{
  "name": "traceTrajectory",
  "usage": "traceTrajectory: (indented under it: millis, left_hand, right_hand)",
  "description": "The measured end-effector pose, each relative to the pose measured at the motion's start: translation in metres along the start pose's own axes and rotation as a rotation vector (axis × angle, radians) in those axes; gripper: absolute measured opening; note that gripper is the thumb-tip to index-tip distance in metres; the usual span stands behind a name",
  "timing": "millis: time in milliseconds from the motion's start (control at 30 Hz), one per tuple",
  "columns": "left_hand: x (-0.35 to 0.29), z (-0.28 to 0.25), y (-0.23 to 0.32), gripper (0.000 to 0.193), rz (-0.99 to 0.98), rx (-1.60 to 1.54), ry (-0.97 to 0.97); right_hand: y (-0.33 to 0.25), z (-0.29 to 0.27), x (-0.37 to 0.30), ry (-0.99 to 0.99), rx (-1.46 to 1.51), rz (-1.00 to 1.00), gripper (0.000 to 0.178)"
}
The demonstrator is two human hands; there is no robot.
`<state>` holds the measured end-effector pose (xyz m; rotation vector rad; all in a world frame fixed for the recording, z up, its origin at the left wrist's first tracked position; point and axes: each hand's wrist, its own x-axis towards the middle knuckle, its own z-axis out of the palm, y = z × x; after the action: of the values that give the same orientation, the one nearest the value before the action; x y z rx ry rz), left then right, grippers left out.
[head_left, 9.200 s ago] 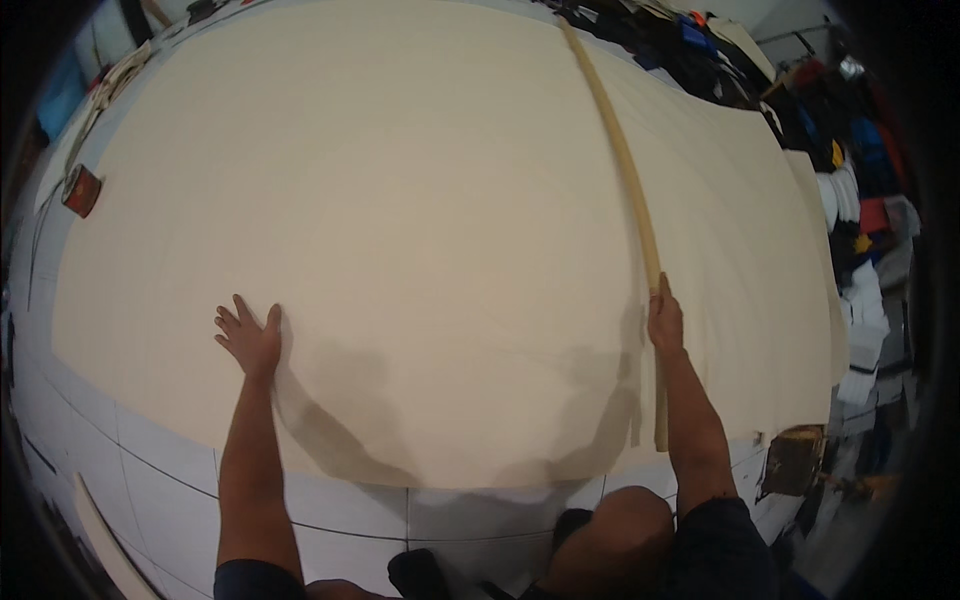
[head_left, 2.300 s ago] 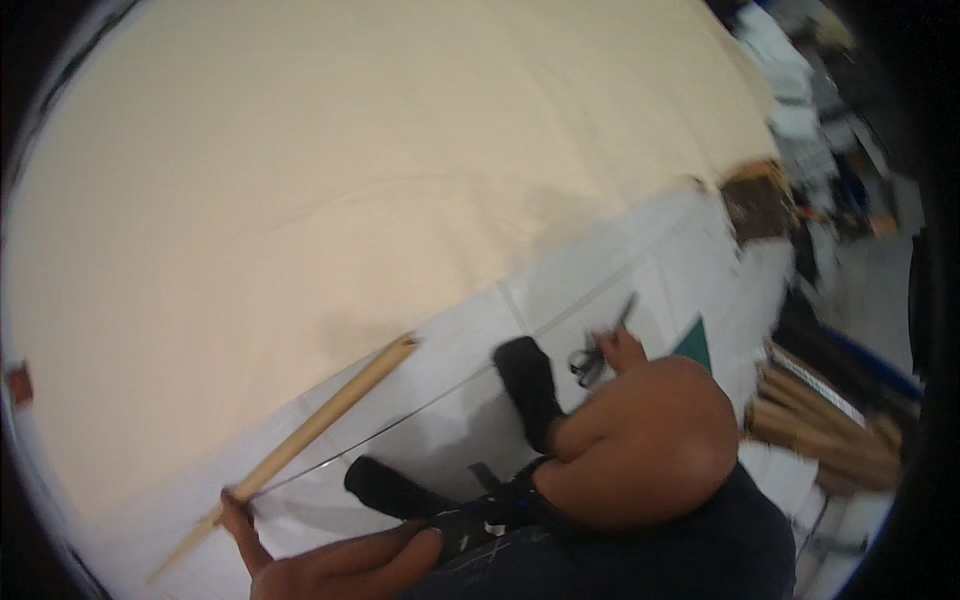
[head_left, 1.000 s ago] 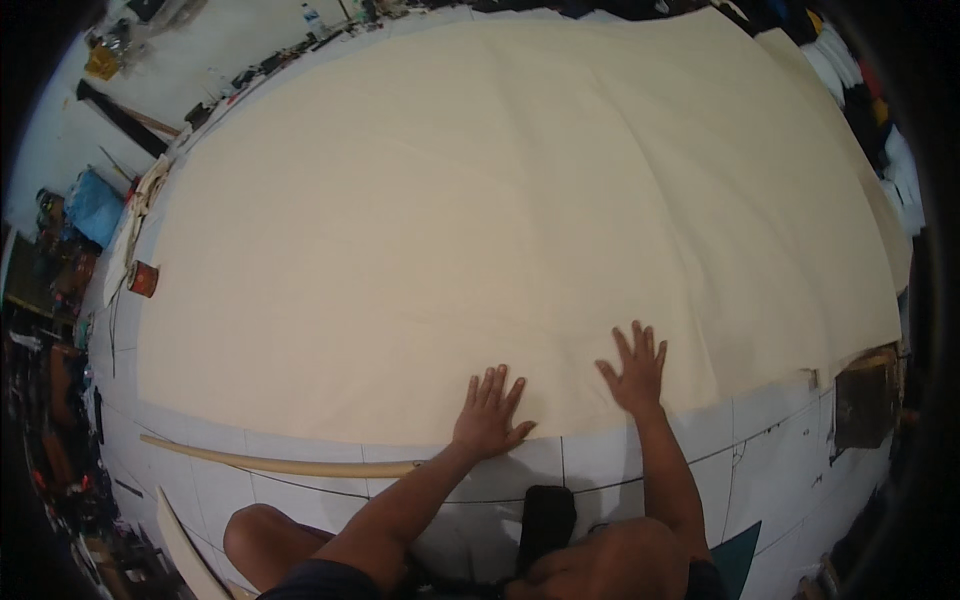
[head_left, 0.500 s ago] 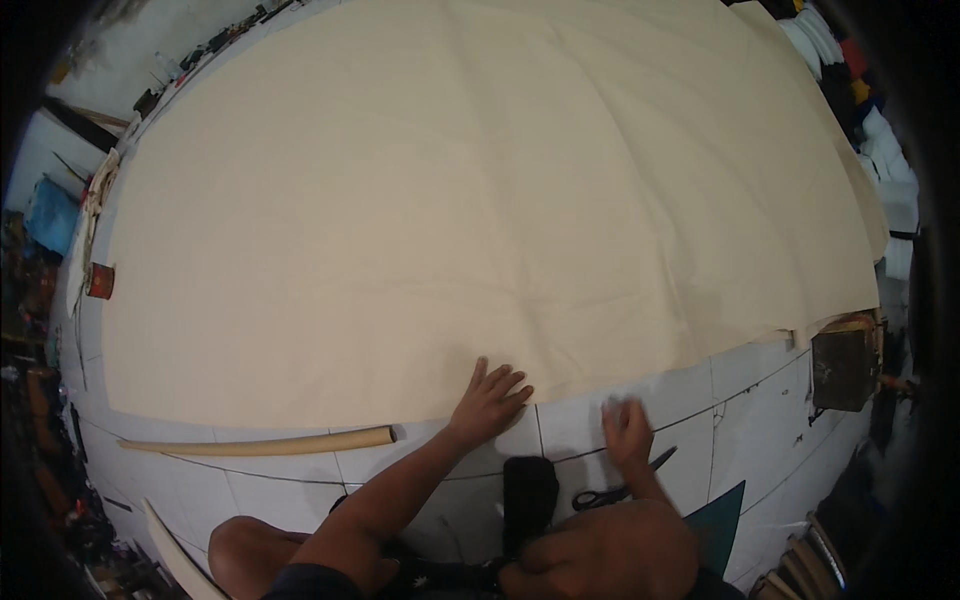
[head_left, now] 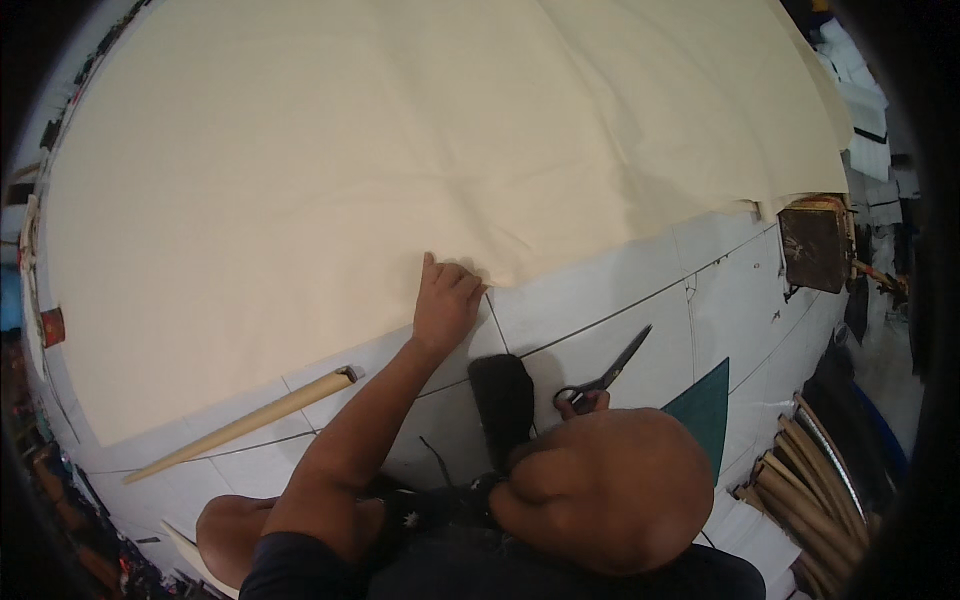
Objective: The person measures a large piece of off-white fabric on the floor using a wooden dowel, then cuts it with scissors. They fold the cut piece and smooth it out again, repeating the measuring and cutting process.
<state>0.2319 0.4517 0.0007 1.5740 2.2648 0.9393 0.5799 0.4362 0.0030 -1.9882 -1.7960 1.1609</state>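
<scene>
Cream cloth [head_left: 300, 200] lay on tiled floor [head_left: 590, 290], rumpled at its near edge. Left hand [head_left: 447, 305] half-curled there; couldn't tell from my spot if pinching. Right hand [head_left: 597, 402], partly behind a knee [head_left: 640, 480], gripped scissors [head_left: 605, 380]. Risk: loose creases snagging the blades.

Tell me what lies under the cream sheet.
White floor tiles border the near edge of the cream sheet, where the left hand touches it. Anything beneath is covered and cannot be seen.
</scene>
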Motion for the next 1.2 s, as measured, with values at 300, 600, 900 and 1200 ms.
traceTrajectory:
  millis: [300,600,900,1200]
  left_hand:
    - [0.000,-0.021,0.002,0.015,0.005,-0.038,-0.109]
    - [-0.007,-0.021,0.004,0.018,-0.009,-0.030,-0.158]
    - [-0.009,-0.017,0.001,0.016,0.033,0.059,-0.077]
    - [-0.017,-0.012,0.008,0.019,0.011,0.077,-0.035]
  right_hand:
    - [-0.097,-0.021,-0.007,-0.454,0.037,-0.025,0.038]
    - [-0.146,-0.039,-0.010,-0.859,0.053,-0.055,0.039]
    - [-0.159,-0.037,-0.001,-0.948,0.027,-0.049,0.041]
    - [-0.154,-0.014,0.025,-0.920,0.021,-0.056,0.044]
